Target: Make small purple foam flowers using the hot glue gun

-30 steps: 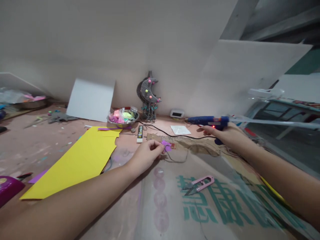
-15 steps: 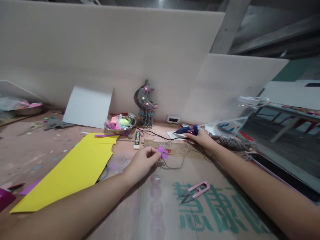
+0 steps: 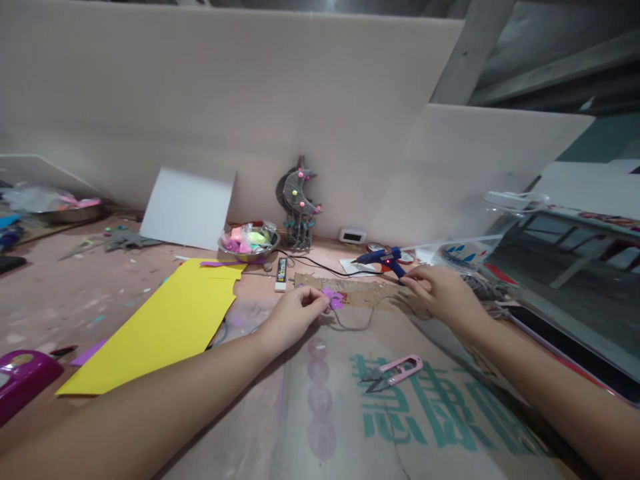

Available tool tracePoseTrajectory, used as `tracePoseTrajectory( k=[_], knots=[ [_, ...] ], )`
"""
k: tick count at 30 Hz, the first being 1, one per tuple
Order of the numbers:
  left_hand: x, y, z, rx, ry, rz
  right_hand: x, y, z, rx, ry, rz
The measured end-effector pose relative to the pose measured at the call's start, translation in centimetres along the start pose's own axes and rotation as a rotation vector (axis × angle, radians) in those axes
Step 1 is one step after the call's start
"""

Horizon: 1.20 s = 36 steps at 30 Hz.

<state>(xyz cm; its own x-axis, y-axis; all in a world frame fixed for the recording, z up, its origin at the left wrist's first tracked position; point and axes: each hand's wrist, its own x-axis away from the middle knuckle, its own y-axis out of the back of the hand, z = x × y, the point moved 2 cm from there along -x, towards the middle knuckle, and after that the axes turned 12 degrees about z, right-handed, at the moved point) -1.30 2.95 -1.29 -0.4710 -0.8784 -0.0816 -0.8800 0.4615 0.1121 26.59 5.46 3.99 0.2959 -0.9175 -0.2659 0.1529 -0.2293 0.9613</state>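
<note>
Purple foam flower [image 3: 333,297] lies at the cardboard strip [image 3: 365,288], mid-tabletop [image 3: 75,300], pinched in the left hand [image 3: 293,312] grip; right hand [image 3: 443,293] sits beside the blue glue gun [image 3: 380,257], grip half-curled, closure cannot be told.

Dusty pinkish tabletop [image 3: 75,293] — bearing a yellow paper sheet [image 3: 165,327], a green-printed brown cardboard sheet [image 3: 325,413], a steel bowl of coloured scraps [image 3: 250,252], a blue glue gun [image 3: 380,256].

Purple flower [image 3: 332,297], blue glue gun [image 3: 380,258]
</note>
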Motion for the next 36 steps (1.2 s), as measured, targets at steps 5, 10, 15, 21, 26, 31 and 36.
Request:
tracePoseTrajectory(
  k=[5, 10, 15, 21, 26, 31, 36],
  knots=[
    [-0.1, 0.1, 0.1, 0.031, -0.016, -0.009, 1.0, -0.9, 7.3, -0.358, 0.023, 0.279],
    [-0.1, 0.1, -0.1, 0.06, -0.019, -0.05, 0.8, -2.6, 11.6, -0.71, 0.108, 0.492],
    [-0.2, 0.1, 0.0, 0.039, 0.015, -0.06, 0.8, -3.0, 10.6, -0.682, -0.009, 0.427],
    [0.2, -0.1, -0.5, -0.124, -0.001, -0.026, 1.1, -2.7, 9.7, -0.563, -0.004, 0.16],
    [0.3, -0.2, -0.4, -0.144, 0.005, -0.022, 1.3, -3.0, 9.8, -0.622, -0.023, 0.106],
    [0.4, -0.2, -0.4, -0.164, 0.002, -0.008, 1.6, -2.7, 10.2, -0.638, 0.01, 0.084],
    [0.4, -0.2, -0.6, -0.195, -0.013, -0.008, 1.8, -2.6, 10.5, -0.534, 0.228, -0.01]
  ],
)
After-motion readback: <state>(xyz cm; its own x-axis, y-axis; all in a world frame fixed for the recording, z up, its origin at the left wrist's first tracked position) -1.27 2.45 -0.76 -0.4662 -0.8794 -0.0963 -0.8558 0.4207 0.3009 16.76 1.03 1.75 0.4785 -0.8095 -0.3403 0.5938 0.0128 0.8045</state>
